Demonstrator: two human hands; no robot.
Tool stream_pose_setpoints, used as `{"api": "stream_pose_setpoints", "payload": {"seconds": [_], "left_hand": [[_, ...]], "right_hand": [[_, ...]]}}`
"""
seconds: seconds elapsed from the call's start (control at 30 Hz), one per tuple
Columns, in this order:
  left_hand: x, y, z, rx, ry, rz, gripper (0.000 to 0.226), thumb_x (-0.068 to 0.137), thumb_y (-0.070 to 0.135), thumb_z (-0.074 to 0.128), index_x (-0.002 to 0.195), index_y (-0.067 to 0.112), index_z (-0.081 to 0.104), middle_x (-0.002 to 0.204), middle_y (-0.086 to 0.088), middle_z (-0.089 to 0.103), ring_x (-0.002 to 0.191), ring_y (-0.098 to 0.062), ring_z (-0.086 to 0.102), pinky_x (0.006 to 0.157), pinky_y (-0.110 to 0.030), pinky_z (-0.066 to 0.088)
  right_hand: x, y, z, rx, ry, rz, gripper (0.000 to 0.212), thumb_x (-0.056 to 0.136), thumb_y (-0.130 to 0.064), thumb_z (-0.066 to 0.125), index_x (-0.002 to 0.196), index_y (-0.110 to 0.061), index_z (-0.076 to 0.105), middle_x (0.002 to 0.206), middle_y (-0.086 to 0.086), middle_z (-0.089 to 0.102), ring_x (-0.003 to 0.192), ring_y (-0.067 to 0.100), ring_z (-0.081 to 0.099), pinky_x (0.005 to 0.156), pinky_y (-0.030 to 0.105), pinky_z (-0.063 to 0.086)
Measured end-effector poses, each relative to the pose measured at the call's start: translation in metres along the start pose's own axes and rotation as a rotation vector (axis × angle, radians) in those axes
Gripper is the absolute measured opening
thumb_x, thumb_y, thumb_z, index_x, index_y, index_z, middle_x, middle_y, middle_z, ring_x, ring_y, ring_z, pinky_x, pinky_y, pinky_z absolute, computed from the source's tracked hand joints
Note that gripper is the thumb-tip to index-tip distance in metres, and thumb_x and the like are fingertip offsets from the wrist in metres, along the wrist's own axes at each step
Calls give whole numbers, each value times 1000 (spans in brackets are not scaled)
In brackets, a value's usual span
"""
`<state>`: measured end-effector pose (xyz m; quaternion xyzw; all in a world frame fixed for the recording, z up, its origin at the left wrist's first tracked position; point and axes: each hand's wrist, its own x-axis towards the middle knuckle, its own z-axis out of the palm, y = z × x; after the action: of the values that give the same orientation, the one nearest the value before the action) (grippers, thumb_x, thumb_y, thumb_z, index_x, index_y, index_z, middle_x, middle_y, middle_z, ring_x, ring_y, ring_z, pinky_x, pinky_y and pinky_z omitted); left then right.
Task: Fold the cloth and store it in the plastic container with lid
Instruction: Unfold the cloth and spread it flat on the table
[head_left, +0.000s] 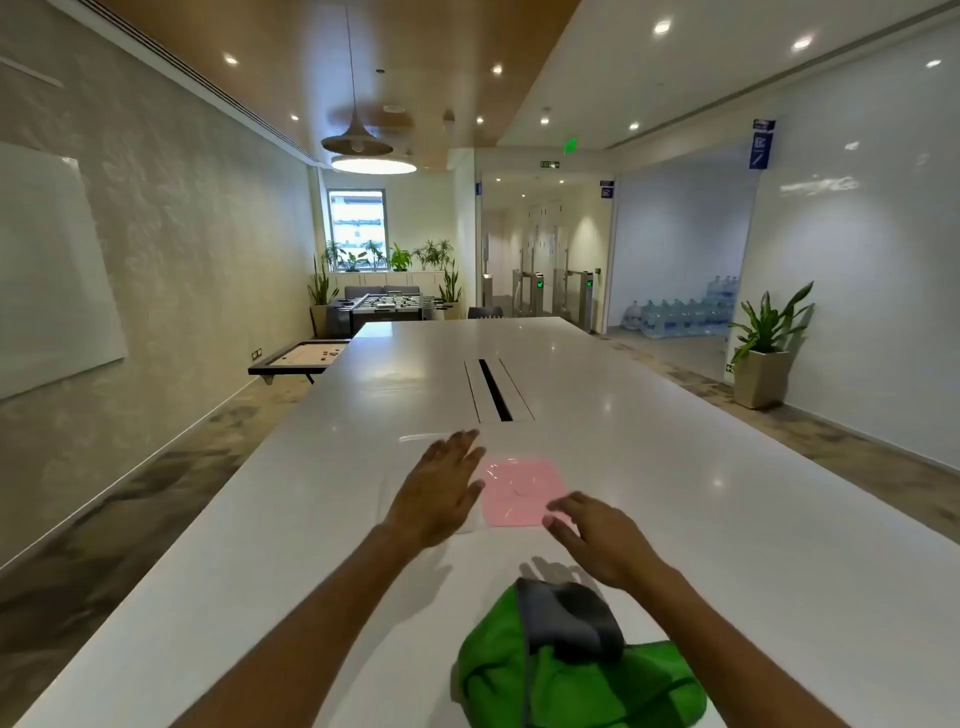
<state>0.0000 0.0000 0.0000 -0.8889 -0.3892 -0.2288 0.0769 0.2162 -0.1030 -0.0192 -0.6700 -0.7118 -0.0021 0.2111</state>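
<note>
Two bare forearms are showing, with no sleeves reaching into view. The left hand (441, 491) and right hand (597, 540) are wearing no gloves, rings, watches or bands on wrists or fingers.

both arms outstretched, left grip (441, 488) and right grip (597, 535) spread

A long white table (675, 467) runs down a bright room with a textured wall (182, 234) on the left. Beyond it stand a foosball table (387, 304), potted plants (766, 343), stacked water bottles (680, 314) and a window (357, 228). Round ceiling lamps (371, 156) glow overhead.
</note>
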Motion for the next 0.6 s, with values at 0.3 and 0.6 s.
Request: {"api": "stream_pose_setpoints", "payload": {"seconds": [0.3,0.6], "left_hand": [[-16,42,42,-314,-318,-50,33,96,37,43,109,17,67,124,-3,64,114,-21,56,95,-32,42],[-27,72,53,-560,-499,-100,27,89,35,56,101,17,73,103,-3,73,91,-13,65,83,-28,53]], "right_hand": [[-34,8,33,55,-39,156,36,91,-51,44,104,-27,67,107,-3,68,97,20,62,78,33,46],[-45,16,39,167,-63,182,22,89,-33,56,98,-19,68,98,1,64,91,18,60,70,24,38]]}}
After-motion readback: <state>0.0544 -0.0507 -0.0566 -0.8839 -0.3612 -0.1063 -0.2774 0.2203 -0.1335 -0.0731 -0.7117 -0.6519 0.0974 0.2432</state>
